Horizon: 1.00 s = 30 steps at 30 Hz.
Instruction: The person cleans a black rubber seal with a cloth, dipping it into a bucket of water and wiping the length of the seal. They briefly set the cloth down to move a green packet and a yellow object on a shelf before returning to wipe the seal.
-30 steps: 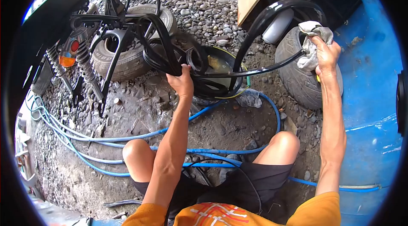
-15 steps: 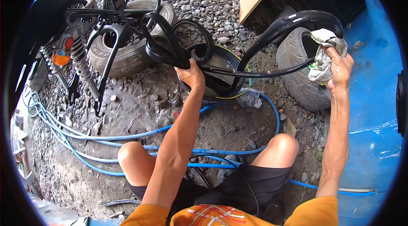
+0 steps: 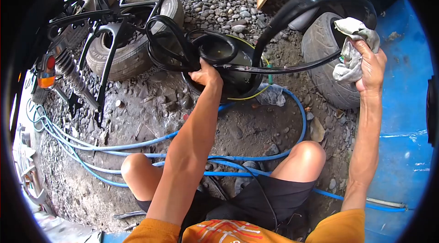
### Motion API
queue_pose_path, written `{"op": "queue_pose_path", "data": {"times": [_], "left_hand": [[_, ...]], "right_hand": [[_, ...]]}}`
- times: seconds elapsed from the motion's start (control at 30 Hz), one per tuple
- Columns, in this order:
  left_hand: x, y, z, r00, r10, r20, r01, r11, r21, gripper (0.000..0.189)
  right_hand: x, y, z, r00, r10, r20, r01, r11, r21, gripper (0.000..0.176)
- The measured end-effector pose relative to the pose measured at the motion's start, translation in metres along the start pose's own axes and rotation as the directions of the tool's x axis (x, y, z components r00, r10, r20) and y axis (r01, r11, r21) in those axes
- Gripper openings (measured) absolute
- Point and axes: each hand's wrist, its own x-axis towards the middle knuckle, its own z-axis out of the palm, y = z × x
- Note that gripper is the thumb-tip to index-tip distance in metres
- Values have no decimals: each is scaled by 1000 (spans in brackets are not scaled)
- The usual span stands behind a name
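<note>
My left hand (image 3: 206, 75) grips a black rubber inner tube (image 3: 292, 12) where it folds above a black basin (image 3: 240, 80) of water. The tube loops left in a bunch and arcs up to the right. My right hand (image 3: 371, 67) is closed on a grey rag (image 3: 351, 48) and presses it around the tube's thin stretched part, beside a worn tyre (image 3: 322, 55). I am squatting, both knees showing below the arms.
A motorbike's rear frame with shock absorber (image 3: 73, 78) and orange lamp stands at the left, over another tyre (image 3: 132, 53) lying flat. Blue hoses (image 3: 137, 144) run across the gravel and dirt. A blue drum (image 3: 402, 119) stands at the right.
Both hands have lifted the tube a little higher. My right hand with the rag has slid outward along the tube to the right, and the tube's arc stands taller.
</note>
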Motion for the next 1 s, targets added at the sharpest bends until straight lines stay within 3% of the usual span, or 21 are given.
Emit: {"op": "queue_pose_path", "data": {"times": [0.1, 0.13, 0.2, 0.27, 0.3, 0.37, 0.43, 0.5, 0.57, 0.67, 0.8, 0.87, 0.9, 1.0], "left_hand": [[5, -12, 15, 999, 31, 20, -32, 997, 66, 64], [3, -4, 12, 995, -18, 101, 20, 1000, -22, 63], [10, -6, 14, 975, 159, 152, -180, 975, 133, 59], [17, -19, 18, 977, 59, 205, -143, 895, 422, 62], [23, -25, 16, 977, 8, 213, -128, 820, 558, 63], [40, -62, 14, 969, -216, 121, 118, 832, 542, 61], [54, -82, 7, 918, -344, 197, 142, 750, 646, 59], [66, -94, 6, 860, -383, 338, -27, 626, 779, 57], [76, -105, 11, 770, -385, 509, -305, 479, 823, 55], [88, -118, 18, 598, -394, 698, -626, 316, 713, 52], [104, -129, 17, 368, -392, 843, -872, 168, 459, 50], [108, -113, 12, 352, -467, 811, -904, 57, 425, 49], [100, -79, 11, 386, -544, 745, -893, -15, 451, 52], [71, 14, -12, 497, -632, 594, -558, 291, 777, 41]], "right_hand": [[-5, 4, 1, 1000, 9, -10, -9, 1000, -20, 19], [-7, 5, 1, 1000, 28, -13, -28, 999, -25, 20], [-8, 7, -2, 990, 125, 57, -127, 992, 20, 14], [-7, 20, 0, 996, -4, 93, 2, 1000, 20, 12], [-10, 19, -1, 987, 96, 128, -100, 995, 27, 12], [-15, 30, 4, 982, 91, 166, -105, 992, 76, 13], [-24, 46, 15, 989, 56, 137, -64, 996, 60, 16], [-38, 49, 35, 993, -11, 120, 5, 999, 53, 20], [-50, 51, 42, 999, 23, 42, -24, 999, 31, 21], [-65, 62, 50, 996, 27, -86, -8, 977, 214, 21], [-69, 69, 46, 990, -22, -140, 39, 992, 122, 20], [-65, 81, 41, 989, -19, -145, 36, 993, 116, 20], [-62, 83, 40, 991, -34, -129, 48, 993, 108, 19], [-61, 81, 43, 986, -4, -164, 14, 998, 58, 17]]}}
